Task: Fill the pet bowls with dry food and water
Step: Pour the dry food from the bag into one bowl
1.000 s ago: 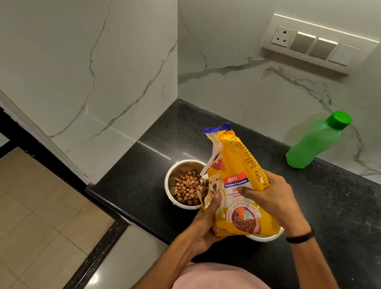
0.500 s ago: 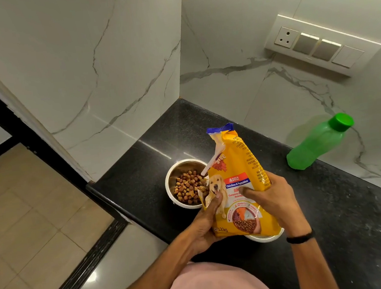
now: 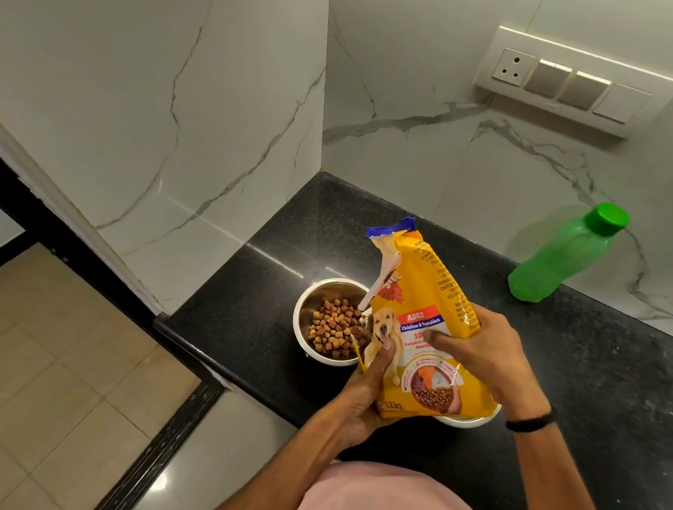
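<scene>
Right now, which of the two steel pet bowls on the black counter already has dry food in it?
The round steel bowl beside the wall, left of the yellow food bag, holds brown kibble. The other bowl is mostly hidden behind the bag.

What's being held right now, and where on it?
The yellow dog food bag: left hand grips its lower left edge, right hand its right side at mid-height.

On the yellow food bag (image 3: 421,329) I could read "ADULT" on a red band, "Chicken & Vegetables" on the blue band beneath it, and "1.2kg" near the bottom corner. The side-panel print was too small to read.
</scene>
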